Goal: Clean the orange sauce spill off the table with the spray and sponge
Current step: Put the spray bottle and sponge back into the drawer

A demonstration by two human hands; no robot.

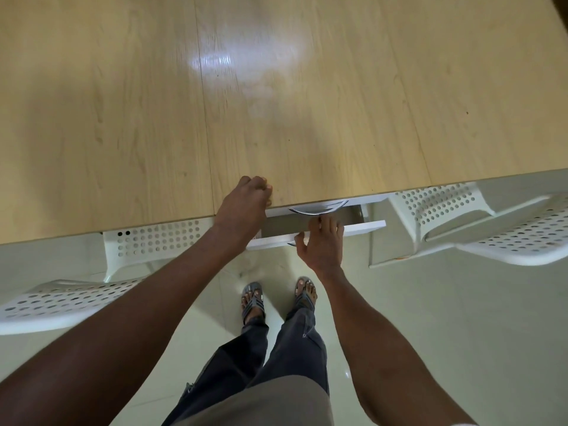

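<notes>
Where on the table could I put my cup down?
Almost anywhere on the tabletop: nothing stands beyond the left hand. It's crowded at the near edge, where both hands work at the open drawer, the right hand on its front.

One table (123, 118), two white perforated chairs (61, 299) (507, 238), two drawers (353, 229) (307, 207), two hands (242, 207) (322, 244).

A light wood-grain counter (307, 133) with a lengthwise seam; a glossy wet-looking patch (246, 59) lies beyond the left hand (244, 201), whose curled fingers rest on the counter's near edge.
</notes>
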